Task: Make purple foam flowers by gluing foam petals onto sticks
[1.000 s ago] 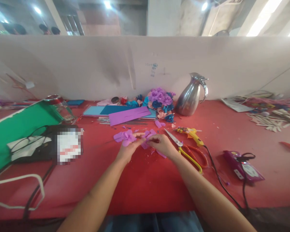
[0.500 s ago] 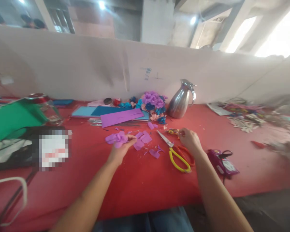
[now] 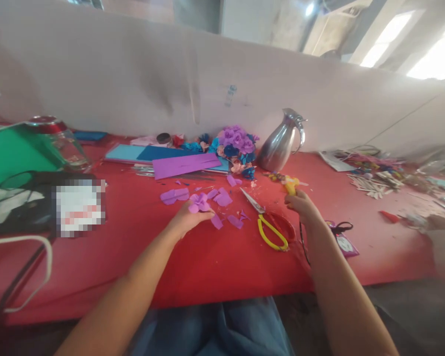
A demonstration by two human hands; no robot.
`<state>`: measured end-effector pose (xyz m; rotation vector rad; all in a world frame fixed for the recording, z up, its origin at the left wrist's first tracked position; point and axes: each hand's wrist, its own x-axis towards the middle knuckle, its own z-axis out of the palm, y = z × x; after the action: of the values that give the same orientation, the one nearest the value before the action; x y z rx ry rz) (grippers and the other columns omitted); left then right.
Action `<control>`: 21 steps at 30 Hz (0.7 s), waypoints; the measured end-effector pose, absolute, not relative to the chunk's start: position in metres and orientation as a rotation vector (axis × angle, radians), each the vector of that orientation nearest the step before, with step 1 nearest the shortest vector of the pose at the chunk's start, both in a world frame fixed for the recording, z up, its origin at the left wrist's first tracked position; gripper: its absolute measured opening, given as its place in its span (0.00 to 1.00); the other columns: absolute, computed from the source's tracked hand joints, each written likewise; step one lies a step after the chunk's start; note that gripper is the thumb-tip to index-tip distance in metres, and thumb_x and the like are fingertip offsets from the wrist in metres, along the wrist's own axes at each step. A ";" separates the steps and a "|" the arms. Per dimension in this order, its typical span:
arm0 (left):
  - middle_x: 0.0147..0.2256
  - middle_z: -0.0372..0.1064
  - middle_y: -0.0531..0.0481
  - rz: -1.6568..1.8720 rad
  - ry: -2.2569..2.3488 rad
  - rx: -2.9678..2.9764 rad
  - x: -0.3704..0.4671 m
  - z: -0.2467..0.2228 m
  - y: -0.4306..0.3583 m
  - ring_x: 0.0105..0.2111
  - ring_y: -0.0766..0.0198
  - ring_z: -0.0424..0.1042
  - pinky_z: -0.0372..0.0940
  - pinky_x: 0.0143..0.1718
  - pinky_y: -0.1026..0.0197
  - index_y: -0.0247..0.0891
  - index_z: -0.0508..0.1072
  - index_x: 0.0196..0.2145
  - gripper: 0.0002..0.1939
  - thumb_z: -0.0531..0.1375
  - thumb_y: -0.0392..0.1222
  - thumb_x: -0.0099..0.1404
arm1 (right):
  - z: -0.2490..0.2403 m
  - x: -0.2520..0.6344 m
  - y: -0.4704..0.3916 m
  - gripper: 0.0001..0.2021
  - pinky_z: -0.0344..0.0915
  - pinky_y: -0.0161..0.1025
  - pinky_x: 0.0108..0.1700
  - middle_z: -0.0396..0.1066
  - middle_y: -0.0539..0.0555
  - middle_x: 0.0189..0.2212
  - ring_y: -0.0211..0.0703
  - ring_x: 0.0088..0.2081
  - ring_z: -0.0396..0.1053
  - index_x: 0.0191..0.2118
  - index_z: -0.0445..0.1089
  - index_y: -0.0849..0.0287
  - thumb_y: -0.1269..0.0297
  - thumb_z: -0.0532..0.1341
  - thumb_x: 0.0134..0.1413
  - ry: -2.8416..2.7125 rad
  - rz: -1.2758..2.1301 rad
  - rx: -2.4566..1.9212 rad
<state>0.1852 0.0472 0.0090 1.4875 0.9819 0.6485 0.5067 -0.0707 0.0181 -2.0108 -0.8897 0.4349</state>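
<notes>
My left hand (image 3: 190, 218) pinches a purple paper flower (image 3: 199, 202) above the red table. Around it lie cut purple paper petals (image 3: 222, 197), some to its left and some to its right. My right hand (image 3: 302, 203) is closed round a yellow glue gun (image 3: 292, 185), its nozzle end pointing up and left; a dark cord hangs below the hand. Between the hands, scissors (image 3: 270, 232) with one yellow and one red handle rest on the table, blades slightly parted.
Behind the petals are a purple paper strip (image 3: 185, 165), blue sheets and a bunch of paper flowers (image 3: 237, 141). A steel jug (image 3: 280, 143) stands by the wall. A glass jar (image 3: 68, 146) is at left; a purple pouch (image 3: 346, 245) lies beside my right forearm.
My right hand has picked up the glue gun from the table and raised it. My left hand has moved right with the flower, away from the petals at left. The view has tilted down.
</notes>
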 end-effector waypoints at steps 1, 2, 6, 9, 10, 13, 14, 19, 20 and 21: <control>0.26 0.72 0.48 0.669 1.000 1.533 0.185 0.006 0.049 0.29 0.59 0.69 0.59 0.32 0.60 0.38 0.75 0.20 0.06 0.69 0.38 0.43 | 0.024 0.503 -0.074 0.11 0.65 0.34 0.28 0.74 0.54 0.31 0.40 0.29 0.72 0.35 0.69 0.59 0.66 0.62 0.41 -0.873 0.515 -1.912; 0.25 0.72 0.49 0.676 1.024 1.585 0.185 0.004 0.050 0.28 0.59 0.69 0.59 0.32 0.60 0.38 0.74 0.20 0.06 0.69 0.38 0.43 | 0.030 0.499 -0.078 0.13 0.66 0.33 0.29 0.75 0.55 0.36 0.39 0.31 0.73 0.37 0.69 0.59 0.67 0.64 0.39 -0.834 0.643 -1.760; 0.22 0.69 0.52 0.659 1.041 1.717 0.184 0.002 0.051 0.27 0.60 0.67 0.56 0.29 0.61 0.40 0.72 0.17 0.06 0.68 0.38 0.44 | 0.052 0.470 -0.087 0.14 0.65 0.30 0.26 0.75 0.57 0.39 0.35 0.28 0.71 0.39 0.69 0.57 0.57 0.66 0.46 -0.717 1.003 -1.349; 0.22 0.68 0.53 0.648 1.083 1.769 0.184 0.007 0.050 0.27 0.60 0.67 0.56 0.29 0.61 0.40 0.71 0.17 0.07 0.67 0.38 0.44 | 0.057 0.446 -0.091 0.15 0.63 0.30 0.25 0.74 0.53 0.30 0.34 0.25 0.67 0.36 0.68 0.57 0.56 0.68 0.45 -0.796 1.007 -1.381; 0.22 0.69 0.53 0.620 1.097 1.792 0.184 0.010 0.049 0.27 0.60 0.68 0.57 0.30 0.61 0.40 0.71 0.18 0.06 0.66 0.38 0.45 | 0.056 0.439 -0.092 0.15 0.63 0.31 0.25 0.73 0.51 0.28 0.34 0.24 0.66 0.35 0.68 0.58 0.56 0.69 0.43 -0.844 0.991 -1.422; 0.24 0.70 0.53 0.520 1.134 1.859 0.185 0.015 0.047 0.30 0.59 0.69 0.58 0.31 0.61 0.39 0.72 0.20 0.05 0.65 0.39 0.46 | 0.048 0.425 -0.098 0.17 0.61 0.32 0.27 0.67 0.47 0.24 0.34 0.24 0.64 0.32 0.67 0.58 0.55 0.71 0.39 -0.991 0.974 -1.542; 0.24 0.69 0.53 0.497 1.149 1.878 0.185 0.016 0.047 0.30 0.59 0.69 0.59 0.31 0.61 0.38 0.71 0.21 0.05 0.65 0.39 0.47 | 0.044 0.421 -0.099 0.18 0.60 0.32 0.26 0.66 0.46 0.23 0.34 0.24 0.62 0.32 0.66 0.58 0.54 0.71 0.40 -1.033 0.977 -1.569; 0.22 0.67 0.54 0.475 1.173 1.956 0.185 0.018 0.045 0.29 0.60 0.69 0.59 0.30 0.62 0.38 0.69 0.19 0.07 0.64 0.39 0.49 | 0.032 0.408 -0.102 0.16 0.58 0.34 0.27 0.62 0.46 0.23 0.35 0.25 0.60 0.30 0.65 0.57 0.53 0.68 0.41 -1.210 0.993 -1.622; 0.24 0.68 0.54 0.482 1.165 1.965 0.185 0.018 0.046 0.30 0.60 0.69 0.59 0.31 0.62 0.38 0.69 0.20 0.06 0.64 0.39 0.49 | 0.030 0.406 -0.102 0.16 0.58 0.34 0.27 0.62 0.46 0.23 0.36 0.25 0.60 0.31 0.65 0.57 0.53 0.68 0.42 -1.243 1.002 -1.617; 0.25 0.69 0.53 0.487 1.159 1.972 0.186 0.018 0.046 0.30 0.60 0.69 0.60 0.31 0.62 0.38 0.70 0.21 0.05 0.64 0.38 0.48 | 0.029 0.403 -0.101 0.16 0.58 0.34 0.27 0.62 0.46 0.24 0.36 0.25 0.60 0.32 0.65 0.57 0.53 0.67 0.43 -1.272 1.011 -1.613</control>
<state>0.1856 0.0459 0.0182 1.9718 1.1595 0.4872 0.4030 -0.1014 0.0292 -1.6127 -1.2717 1.0115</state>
